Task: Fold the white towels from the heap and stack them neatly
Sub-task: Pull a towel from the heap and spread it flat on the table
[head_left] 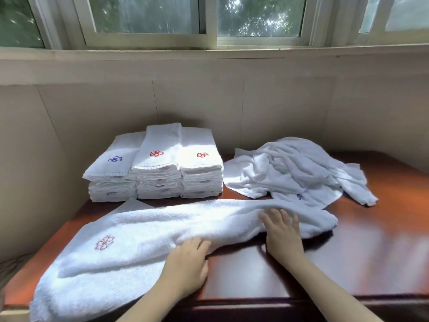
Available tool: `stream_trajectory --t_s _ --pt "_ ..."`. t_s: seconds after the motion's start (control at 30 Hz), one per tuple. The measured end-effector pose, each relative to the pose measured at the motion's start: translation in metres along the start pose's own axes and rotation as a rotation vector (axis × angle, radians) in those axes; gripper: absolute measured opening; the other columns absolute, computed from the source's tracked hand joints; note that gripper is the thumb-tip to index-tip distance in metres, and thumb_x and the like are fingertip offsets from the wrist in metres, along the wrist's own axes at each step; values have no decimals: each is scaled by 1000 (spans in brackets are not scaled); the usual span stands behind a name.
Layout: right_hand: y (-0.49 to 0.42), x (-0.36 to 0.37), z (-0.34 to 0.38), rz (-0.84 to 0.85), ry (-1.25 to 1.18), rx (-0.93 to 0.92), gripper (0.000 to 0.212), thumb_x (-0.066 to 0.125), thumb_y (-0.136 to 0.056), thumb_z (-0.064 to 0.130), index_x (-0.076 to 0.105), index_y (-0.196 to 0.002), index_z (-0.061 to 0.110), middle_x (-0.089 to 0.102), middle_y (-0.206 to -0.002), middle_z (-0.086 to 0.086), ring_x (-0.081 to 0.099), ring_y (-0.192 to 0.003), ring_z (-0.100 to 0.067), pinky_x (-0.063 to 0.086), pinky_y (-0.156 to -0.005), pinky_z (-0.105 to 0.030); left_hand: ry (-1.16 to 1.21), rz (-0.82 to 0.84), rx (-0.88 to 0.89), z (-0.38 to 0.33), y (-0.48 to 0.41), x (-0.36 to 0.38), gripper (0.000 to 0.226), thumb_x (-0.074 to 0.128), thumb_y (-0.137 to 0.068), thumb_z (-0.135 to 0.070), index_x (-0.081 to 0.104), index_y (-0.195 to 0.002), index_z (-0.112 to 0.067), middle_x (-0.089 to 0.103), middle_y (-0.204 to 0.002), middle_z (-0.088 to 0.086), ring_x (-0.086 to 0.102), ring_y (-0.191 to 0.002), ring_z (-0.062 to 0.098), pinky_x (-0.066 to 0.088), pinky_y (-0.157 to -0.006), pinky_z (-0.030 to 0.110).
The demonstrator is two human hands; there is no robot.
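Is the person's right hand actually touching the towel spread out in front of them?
Touching. The head view shows the right hand lying flat on top of the spread towel, with no gap visible.

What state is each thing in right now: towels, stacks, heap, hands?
spread towel: laid lengthwise across the table, rumpled, emblem showing, not yet folded small.
heap: loose, unfolded, back right.
folded stacks: three side by side, neat, emblems on top.
left hand: grips the spread towel's near edge.
right hand: flat, fingers straight, presses on the spread towel.
table: bears all the towels.
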State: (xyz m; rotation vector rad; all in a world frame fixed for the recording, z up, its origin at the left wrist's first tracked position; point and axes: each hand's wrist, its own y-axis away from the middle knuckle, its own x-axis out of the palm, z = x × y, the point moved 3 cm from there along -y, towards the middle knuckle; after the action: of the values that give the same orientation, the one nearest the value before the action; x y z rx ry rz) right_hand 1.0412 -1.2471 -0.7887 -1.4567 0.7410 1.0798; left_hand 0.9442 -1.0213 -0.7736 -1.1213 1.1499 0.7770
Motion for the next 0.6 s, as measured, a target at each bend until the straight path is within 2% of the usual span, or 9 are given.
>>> stream_trajectory --t_s 0.07,0.13,0.2,0.3,0.33,0.4,0.47,0.53,0.6 --pt "-9 -6 -1 7 61 4 59 81 -38 -1 70 -94 11 64 -84 -11 65 -78 -33 54 -76 -47 24 9 -145 13 -10 10 52 65 -71 -20 59 -122 -18 60 -111 0 60 -98 20 52 -74 26" --pt "-22 -15 -4 125 71 -26 42 78 -52 1 62 -90 11 62 -78 -7 63 -69 -30 50 -58 -34 55 75 -239 23 -17 16 56 46 -81 -9 44 -135 -18 52 -128 2 50 -117 24 47 -88 34" --pt "-43 -24 -15 287 -68 -17 21 58 -78 12 56 -99 16 62 -92 -1 61 -87 -26 40 -62 -31 43 167 -237 22 -25 14 36 39 -80 -9 45 -112 -25 55 -119 1 49 -114 24 45 -81 35" --pt "-76 -49 -34 525 -449 46 23 46 -76 12 64 -89 20 61 -87 8 57 -84 -14 39 -63 -23 120 432 -127 16 -30 7 17 41 -75 -10 35 -78 -25 51 -83 -4 52 -90 24 34 -60 31" --pt "-86 -59 -38 495 -444 38 22 48 -76 14 64 -89 22 62 -89 7 57 -85 -14 40 -66 -23 182 537 -77 15 -31 4 12 45 -75 -11 38 -74 -22 46 -73 -6 49 -79 20 31 -54 27" --pt "-103 -71 -42 230 -135 -42 27 51 -81 11 60 -105 20 64 -99 1 57 -93 -22 38 -75 -30 340 754 -18 12 -31 -8 13 48 -72 -7 51 -70 -20 42 -58 -8 41 -62 14 25 -45 20" --pt "-100 -74 -35 -27 87 -54 30 49 -81 3 57 -108 12 62 -101 -5 56 -96 -28 35 -77 -33 493 878 -1 4 -31 -19 33 46 -69 -2 67 -71 -27 53 -58 -13 47 -60 6 32 -50 14" --pt "-82 -64 -22 -46 -54 5 19 45 -86 6 54 -102 9 62 -96 -8 59 -93 -31 34 -68 -32 588 801 -10 -5 -37 -17 40 48 -76 -3 76 -90 -26 64 -79 -11 52 -69 2 41 -65 18" --pt "-55 -42 -13 40 -184 115 18 41 -95 23 53 -100 10 64 -98 -9 60 -94 -31 36 -66 -33 602 589 -36 -13 -45 -7 38 48 -84 -5 71 -108 -22 61 -94 -7 53 -80 3 43 -75 18"
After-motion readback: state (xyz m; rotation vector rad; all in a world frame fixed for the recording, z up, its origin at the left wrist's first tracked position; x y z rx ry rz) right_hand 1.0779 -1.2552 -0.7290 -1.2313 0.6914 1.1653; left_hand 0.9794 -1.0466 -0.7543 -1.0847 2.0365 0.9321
